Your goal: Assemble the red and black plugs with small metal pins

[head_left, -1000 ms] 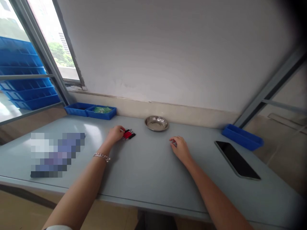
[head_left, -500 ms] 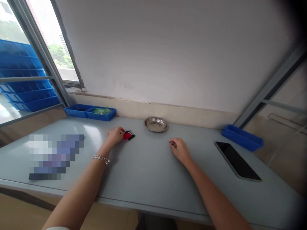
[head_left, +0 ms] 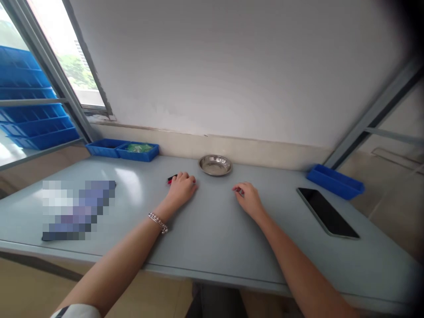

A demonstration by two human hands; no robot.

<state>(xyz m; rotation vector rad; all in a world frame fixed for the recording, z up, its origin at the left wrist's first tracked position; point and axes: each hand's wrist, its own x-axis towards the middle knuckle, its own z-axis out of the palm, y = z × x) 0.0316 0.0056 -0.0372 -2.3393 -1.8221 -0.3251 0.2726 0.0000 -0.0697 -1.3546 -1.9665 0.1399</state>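
Note:
My left hand [head_left: 181, 189] rests palm down over a small bunch of red and black pieces [head_left: 170, 179], its fingers curled round them. Only the left end of the bunch shows; the hand covers the rest, and its kind is unclear. My right hand [head_left: 247, 196] stays low over the table, with thumb and fingers bent together in a pinch. A hint of something small and greyish shows between those fingertips, too small to name. A round shiny metal dish [head_left: 215, 173] stands behind and between both hands.
Two blue bins [head_left: 139, 156] stand at the back left, one with green packets [head_left: 139, 148]. A blurred-out flat item [head_left: 79, 210] lies at left. At right are a dark-screened tablet or phone [head_left: 326, 212] and a blue tray [head_left: 334, 182]. Stacked blue crates [head_left: 36, 115] fill the left shelf.
My left hand has moved right, from beside the red and black pieces to over them. My right hand keeps its pinch beside the dish. The view has tipped slightly.

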